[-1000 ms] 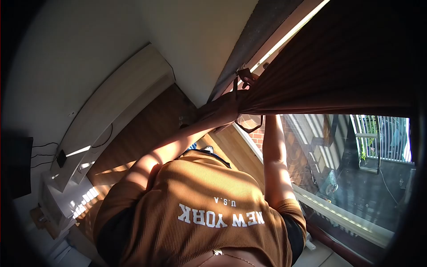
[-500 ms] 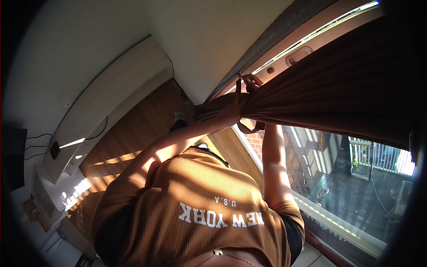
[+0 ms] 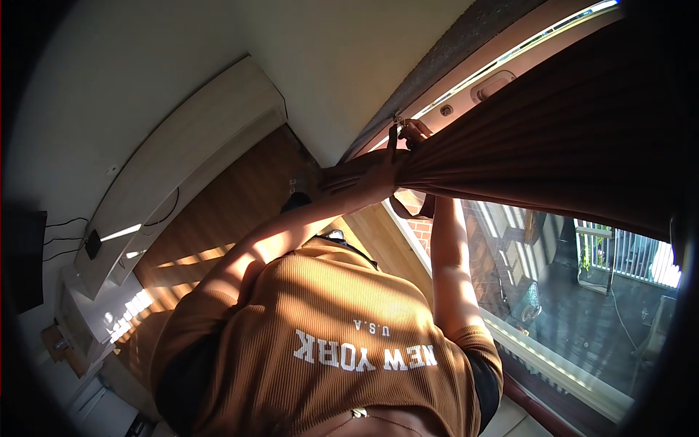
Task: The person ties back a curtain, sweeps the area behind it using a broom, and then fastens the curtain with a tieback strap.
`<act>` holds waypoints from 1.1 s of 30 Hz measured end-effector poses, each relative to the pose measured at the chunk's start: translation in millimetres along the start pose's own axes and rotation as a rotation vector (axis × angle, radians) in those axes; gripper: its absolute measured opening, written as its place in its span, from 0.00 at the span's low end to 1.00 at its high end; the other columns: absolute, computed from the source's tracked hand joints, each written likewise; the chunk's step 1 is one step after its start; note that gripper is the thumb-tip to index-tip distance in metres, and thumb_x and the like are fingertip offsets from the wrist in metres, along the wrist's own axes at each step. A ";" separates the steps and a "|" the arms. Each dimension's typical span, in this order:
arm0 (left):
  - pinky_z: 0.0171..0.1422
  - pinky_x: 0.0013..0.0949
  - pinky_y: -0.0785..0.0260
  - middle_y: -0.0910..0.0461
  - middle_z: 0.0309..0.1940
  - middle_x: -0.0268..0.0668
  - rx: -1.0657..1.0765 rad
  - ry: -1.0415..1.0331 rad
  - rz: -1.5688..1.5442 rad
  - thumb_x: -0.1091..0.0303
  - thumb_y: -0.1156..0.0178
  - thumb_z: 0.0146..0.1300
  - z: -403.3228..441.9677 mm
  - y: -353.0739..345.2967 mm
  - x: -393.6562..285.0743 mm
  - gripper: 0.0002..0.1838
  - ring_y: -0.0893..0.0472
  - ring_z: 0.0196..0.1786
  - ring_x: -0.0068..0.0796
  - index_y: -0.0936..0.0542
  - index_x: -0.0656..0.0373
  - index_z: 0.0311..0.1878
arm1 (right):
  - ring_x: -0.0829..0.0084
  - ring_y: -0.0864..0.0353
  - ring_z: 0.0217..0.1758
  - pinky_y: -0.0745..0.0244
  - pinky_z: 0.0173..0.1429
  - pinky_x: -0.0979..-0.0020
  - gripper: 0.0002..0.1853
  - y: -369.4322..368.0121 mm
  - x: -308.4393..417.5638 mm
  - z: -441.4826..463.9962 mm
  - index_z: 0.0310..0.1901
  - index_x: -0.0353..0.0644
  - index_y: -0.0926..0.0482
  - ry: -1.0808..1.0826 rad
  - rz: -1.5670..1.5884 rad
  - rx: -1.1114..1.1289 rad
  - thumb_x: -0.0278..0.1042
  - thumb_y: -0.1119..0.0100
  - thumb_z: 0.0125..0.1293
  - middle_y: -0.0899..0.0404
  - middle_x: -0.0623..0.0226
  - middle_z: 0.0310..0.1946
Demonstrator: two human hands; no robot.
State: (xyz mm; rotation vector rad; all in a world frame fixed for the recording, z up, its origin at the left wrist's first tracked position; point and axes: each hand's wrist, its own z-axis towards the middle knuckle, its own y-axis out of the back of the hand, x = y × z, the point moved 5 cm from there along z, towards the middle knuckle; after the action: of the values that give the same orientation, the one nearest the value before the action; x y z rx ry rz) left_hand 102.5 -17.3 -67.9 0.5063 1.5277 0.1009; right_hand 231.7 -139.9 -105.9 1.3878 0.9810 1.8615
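Note:
A dark brown curtain (image 3: 539,138) is bunched into a narrow waist in front of me. My left hand (image 3: 381,176) closes on this gathered part from the near side, one finger or thumb pointing up. Behind the cloth passes my right arm, and my right hand (image 3: 415,132) comes out above it with bent fingers. Those fingers appear to pinch the end of a dark tieback, close to a small metal hook (image 3: 397,119) at the wall edge. Below the waist, a loop of the tieback (image 3: 412,207) hangs slack. The curtain hides my right wrist.
A large window (image 3: 539,291) on the right looks onto a patio with a white fence. On the left, a pale wall shelf (image 3: 182,167) has hanging cables beside a dark screen (image 3: 22,258). Sunlight stripes the wooden floor (image 3: 211,211).
Both hands stay at the curtain's waist by the hook, with only slight finger movement. The whole view has shifted a little.

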 end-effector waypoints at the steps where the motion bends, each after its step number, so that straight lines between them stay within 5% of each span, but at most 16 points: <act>1: 0.51 0.45 0.31 0.42 0.57 0.58 -0.029 -0.026 -0.040 0.66 0.42 0.57 -0.7 2.0 -3.0 0.39 0.25 0.48 0.53 0.54 0.60 0.66 | 0.65 0.28 0.52 0.33 0.56 0.67 0.23 -0.1 1.0 0.0 0.56 0.36 0.32 0.002 0.002 0.001 0.36 0.42 0.61 0.27 0.59 0.52; 4: 0.43 0.47 0.26 0.63 0.66 0.63 -0.162 -0.207 -0.027 0.68 0.36 0.52 -0.4 8.4 -9.5 0.37 0.25 0.42 0.61 0.45 0.58 0.62 | 0.65 0.28 0.52 0.33 0.56 0.67 0.23 1.6 2.1 -0.7 0.56 0.36 0.32 0.004 0.001 0.003 0.36 0.42 0.61 0.27 0.59 0.52; 8: 0.42 0.47 0.26 0.57 0.66 0.58 -0.173 -0.281 0.020 0.58 0.34 0.51 -0.7 28.0 -15.2 0.43 0.23 0.43 0.55 0.49 0.60 0.63 | 0.65 0.28 0.52 0.33 0.56 0.67 0.23 3.2 -2.3 -2.6 0.56 0.36 0.32 -0.002 -0.009 -0.004 0.36 0.42 0.61 0.27 0.59 0.52; 13: 0.36 0.41 0.26 0.36 0.54 0.52 -0.033 0.190 -0.392 0.51 0.44 0.59 9.3 35.1 23.7 0.37 0.20 0.35 0.44 0.50 0.57 0.64 | 0.65 0.28 0.52 0.33 0.56 0.67 0.24 2.4 -0.9 -2.5 0.56 0.36 0.32 0.000 -0.011 -0.003 0.36 0.42 0.61 0.27 0.59 0.52; 17: 0.29 0.38 0.28 0.21 0.29 0.42 -0.528 -0.253 0.113 0.54 0.57 0.67 23.5 47.1 20.4 0.21 0.21 0.24 0.40 0.40 0.53 0.58 | 0.65 0.28 0.52 0.33 0.56 0.68 0.24 3.2 -1.5 -3.6 0.57 0.36 0.33 0.005 -0.018 0.004 0.36 0.42 0.61 0.27 0.59 0.52; 19: 0.30 0.42 0.28 0.22 0.30 0.40 -0.389 0.062 -0.220 0.61 0.49 0.64 21.5 54.4 0.4 0.16 0.20 0.28 0.44 0.34 0.55 0.52 | 0.65 0.28 0.52 0.33 0.56 0.68 0.24 1.9 -1.9 -4.5 0.57 0.36 0.33 0.009 -0.020 0.007 0.36 0.42 0.61 0.27 0.59 0.52; 23: 0.34 0.44 0.29 0.21 0.30 0.42 -0.662 -0.034 0.018 0.58 0.48 0.63 36.9 48.8 9.3 0.12 0.21 0.31 0.46 0.30 0.54 0.44 | 0.65 0.28 0.53 0.33 0.56 0.68 0.24 3.5 -1.6 -8.6 0.57 0.36 0.33 0.013 -0.030 0.014 0.36 0.42 0.61 0.28 0.59 0.52; 33: 0.35 0.44 0.29 0.20 0.28 0.41 -0.814 0.110 -0.129 0.58 0.45 0.62 47.7 28.8 39.1 0.11 0.20 0.32 0.46 0.28 0.54 0.40 | 0.66 0.28 0.53 0.33 0.56 0.68 0.25 -0.6 -2.9 -1.7 0.57 0.36 0.34 0.028 -0.054 0.029 0.36 0.42 0.61 0.28 0.59 0.52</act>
State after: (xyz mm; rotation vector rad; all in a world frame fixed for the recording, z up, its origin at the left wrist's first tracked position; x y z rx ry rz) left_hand 158.1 11.0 -95.1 -0.2499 1.4740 0.6268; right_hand 230.8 -142.3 -108.2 1.3424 1.0527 1.8384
